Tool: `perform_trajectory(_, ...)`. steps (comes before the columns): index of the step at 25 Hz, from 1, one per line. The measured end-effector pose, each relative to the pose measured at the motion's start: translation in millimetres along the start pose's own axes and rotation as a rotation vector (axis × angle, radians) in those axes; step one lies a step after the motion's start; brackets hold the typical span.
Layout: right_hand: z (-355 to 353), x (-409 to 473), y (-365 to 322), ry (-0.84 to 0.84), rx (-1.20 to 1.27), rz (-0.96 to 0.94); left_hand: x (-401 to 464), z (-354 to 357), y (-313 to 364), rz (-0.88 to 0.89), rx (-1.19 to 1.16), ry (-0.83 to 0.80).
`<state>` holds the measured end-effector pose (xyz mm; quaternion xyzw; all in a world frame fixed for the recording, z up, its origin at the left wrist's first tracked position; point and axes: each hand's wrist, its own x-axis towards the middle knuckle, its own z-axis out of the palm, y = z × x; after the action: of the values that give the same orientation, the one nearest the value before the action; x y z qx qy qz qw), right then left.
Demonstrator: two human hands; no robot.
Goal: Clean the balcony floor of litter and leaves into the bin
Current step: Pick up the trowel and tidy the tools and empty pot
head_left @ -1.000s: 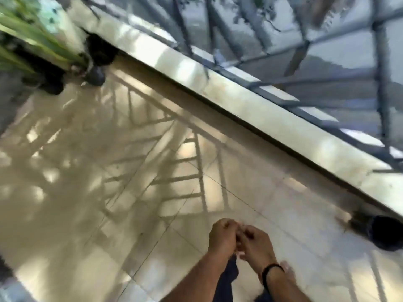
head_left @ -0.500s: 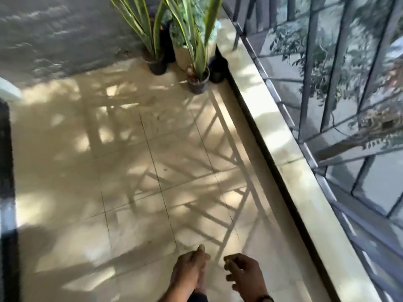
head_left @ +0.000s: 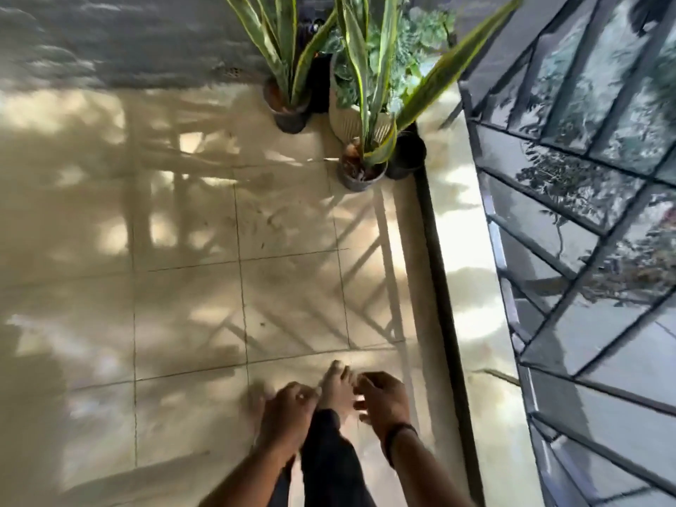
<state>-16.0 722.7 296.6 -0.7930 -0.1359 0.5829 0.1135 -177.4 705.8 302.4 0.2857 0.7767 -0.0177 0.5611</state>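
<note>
1. Below you, both hands hang over the tiled balcony floor [head_left: 190, 294], low in the view, with a bare foot [head_left: 337, 387] and a dark trouser leg [head_left: 329, 466] between them.
2. Your left hand [head_left: 289, 415] is blurred; its fingers look loosely curled, and nothing shows plainly between them. You cannot tell for sure whether a small scrap is pinched there.
3. Your right hand [head_left: 384, 402] has its fingers bent inward and spread a little, apart from the left hand. No object shows in it. A dark band [head_left: 398, 435] sits on that wrist.
4. Litter: only small dark specks and streaks [head_left: 263, 228] show on the tiles, ahead of your hands and short of the pots. They are too small and blurred to tell leaf from dirt.
5. Bin: not in this view.
6. At the far end of the floor stand several potted plants: a dark pot with long striped leaves [head_left: 289, 111], a pale ribbed pot [head_left: 351, 118] beside it, a small dark pot [head_left: 362, 173] in front, and another black pot [head_left: 406, 155] just beside the ledge.
7. On your right a pale stone ledge [head_left: 468, 272] runs along the floor, with a metal grille [head_left: 570, 221] beyond it.
8. Grille and leaf shadows lie across the tiles.
</note>
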Motion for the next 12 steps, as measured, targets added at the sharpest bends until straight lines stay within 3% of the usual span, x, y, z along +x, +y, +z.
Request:
perform_trajectory(5, 1, 44, -96, -0.071, -0.283, -0.072, 59, -29, 102, 0.091, -0.157, -0.121)
perform_trajectory(8, 2, 93, -169, 0.028, -0.235, -0.095, 85, -54, 184, 0.295, -0.088, -0.171)
perform_trajectory(12, 11, 164, -260, 0.138, -0.205, -0.158, 136, -67, 253, 0.334, -0.124, -0.231)
